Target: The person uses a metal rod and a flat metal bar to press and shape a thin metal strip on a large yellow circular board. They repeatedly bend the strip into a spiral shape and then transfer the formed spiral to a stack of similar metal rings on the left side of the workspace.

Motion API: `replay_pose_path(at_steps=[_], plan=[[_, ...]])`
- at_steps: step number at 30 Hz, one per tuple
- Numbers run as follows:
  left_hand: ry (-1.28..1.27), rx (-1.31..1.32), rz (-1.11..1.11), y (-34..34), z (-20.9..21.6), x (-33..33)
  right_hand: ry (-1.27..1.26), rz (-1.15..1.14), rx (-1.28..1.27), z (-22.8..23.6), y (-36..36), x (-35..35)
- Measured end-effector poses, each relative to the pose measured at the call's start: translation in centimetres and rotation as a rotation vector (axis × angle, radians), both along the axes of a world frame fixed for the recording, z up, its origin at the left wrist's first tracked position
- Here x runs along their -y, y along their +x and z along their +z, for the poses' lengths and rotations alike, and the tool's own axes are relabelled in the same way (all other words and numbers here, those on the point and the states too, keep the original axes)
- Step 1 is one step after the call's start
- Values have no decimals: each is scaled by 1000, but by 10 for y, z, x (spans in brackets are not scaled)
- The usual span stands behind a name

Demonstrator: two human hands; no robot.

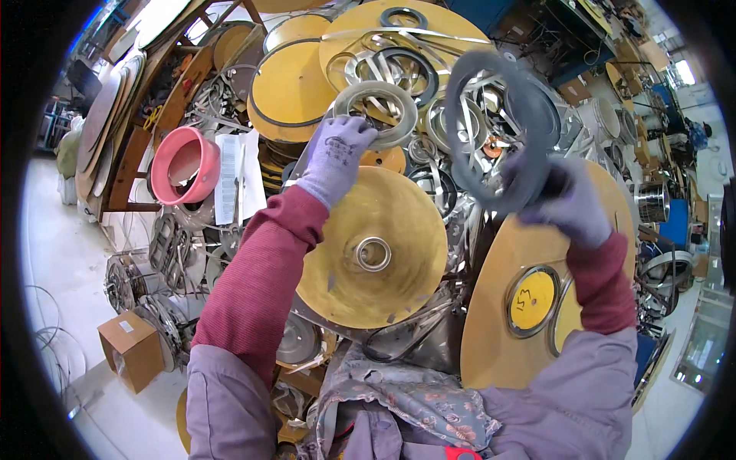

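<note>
My left hand (337, 157), in a pale purple work glove, is closed on the near left edge of a translucent grey ring (408, 126). In my raised right hand (571, 199), gloved alike and smeared by motion, is a large dark grey ring (462, 146). That ring is tilted up and blurred, and the fingers are partly hidden behind its lower right side. Between my forearms lies a round yellow-brown disc (414, 253) with a small metal ring (372, 254) at its middle.
A large tan board (491, 337) with yellow round plates leans at the right. Loose rings and metal strips (452, 180) crowd the far middle near yellow discs (295, 84). At the left are a pink tub (163, 170), white paper sheets (228, 180) and a cardboard box (132, 351) on the floor.
</note>
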State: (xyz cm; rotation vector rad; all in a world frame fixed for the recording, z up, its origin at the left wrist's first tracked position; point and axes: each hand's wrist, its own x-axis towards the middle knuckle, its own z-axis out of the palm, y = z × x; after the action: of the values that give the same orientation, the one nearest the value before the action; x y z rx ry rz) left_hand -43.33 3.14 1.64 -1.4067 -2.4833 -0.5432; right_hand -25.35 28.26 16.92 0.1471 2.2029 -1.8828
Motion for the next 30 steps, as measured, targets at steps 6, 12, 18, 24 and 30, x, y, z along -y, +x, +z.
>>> replay_pose_path(at_steps=[6, 12, 18, 24, 30], plan=[[284, 456, 373, 45, 19, 69, 553, 628, -415, -101, 57, 100], [97, 706, 513, 145, 10, 118, 331, 514, -376, -141, 46, 101], [64, 649, 534, 180, -17, 97, 1266, 28, -98, -166, -42, 16], [64, 565, 530, 177, -20, 95, 1529, 138, -247, -195, -53, 24], [60, 506, 598, 174, -33, 108, 1513, -341, -605, -87, -53, -2]])
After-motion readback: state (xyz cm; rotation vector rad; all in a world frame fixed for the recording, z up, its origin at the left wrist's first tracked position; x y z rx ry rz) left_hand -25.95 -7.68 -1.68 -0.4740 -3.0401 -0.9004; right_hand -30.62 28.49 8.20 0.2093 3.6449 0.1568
